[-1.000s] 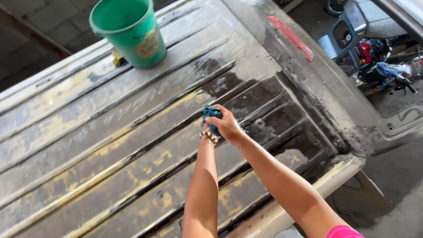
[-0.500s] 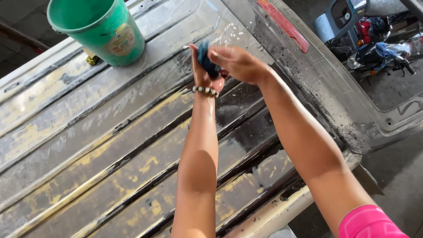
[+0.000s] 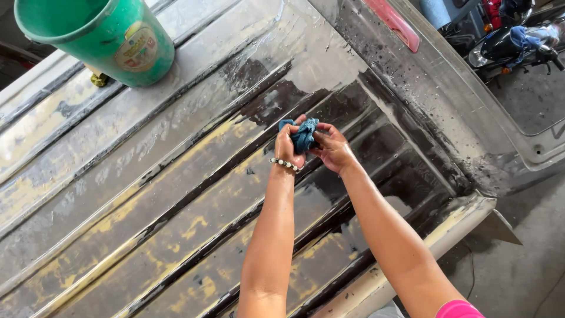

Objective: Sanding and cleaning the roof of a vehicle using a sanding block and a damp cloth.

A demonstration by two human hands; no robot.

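Both hands met over the ribbed metal roof panel, above a dark wet patch near its middle. The left hand had its fingers curled tight around a small blue rag, which bunched up out of the top of the fist, and a beaded bracelet circled that wrist. The right hand pressed in from the other side, its fingers closed on the same rag, so the cloth was squeezed between the two hands and held just clear of the metal. A green plastic bucket with a round label stood upright on the panel, well apart from the hands toward the far left corner. Beyond the panel's far edge a parked motorcycle showed on the concrete floor.
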